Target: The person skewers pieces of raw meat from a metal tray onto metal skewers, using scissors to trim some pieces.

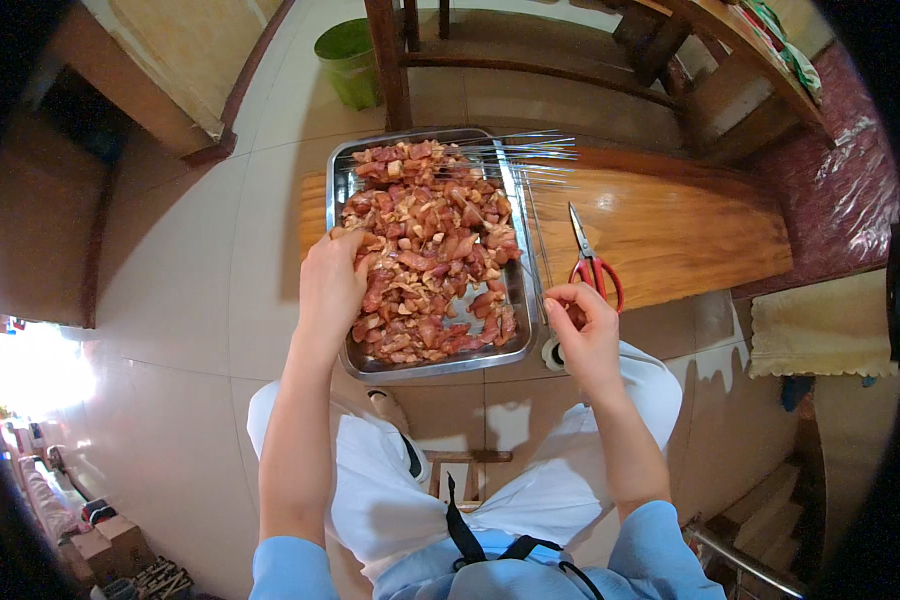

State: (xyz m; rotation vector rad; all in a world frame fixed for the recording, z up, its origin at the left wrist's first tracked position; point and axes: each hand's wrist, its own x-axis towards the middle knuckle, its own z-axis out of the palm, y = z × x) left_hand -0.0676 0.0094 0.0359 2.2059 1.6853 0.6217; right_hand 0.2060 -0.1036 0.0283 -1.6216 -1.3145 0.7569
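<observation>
A rectangular metal tray (530, 300) full of raw meat pieces (420, 247) rests on a wooden bench. Over the tray's left side is my left hand (334, 277), its fingertips in the meat. My right hand (586, 330) is just right of the tray with thumb and index finger pinched together; a thin metal skewer seems to run from them towards the meat. Several metal skewers (547, 157) lie across the tray's top right corner, and more lie along its right side. Red-handled scissors (592, 262) lie on the bench, points away from me, just beyond my right hand.
The wooden bench (690, 232) extends to the right. A green bin (349, 67) stands on the floor beyond the tray, beside dark wooden furniture (540, 67). My knees are on the near side. Cardboard boxes (112, 547) are at the lower left.
</observation>
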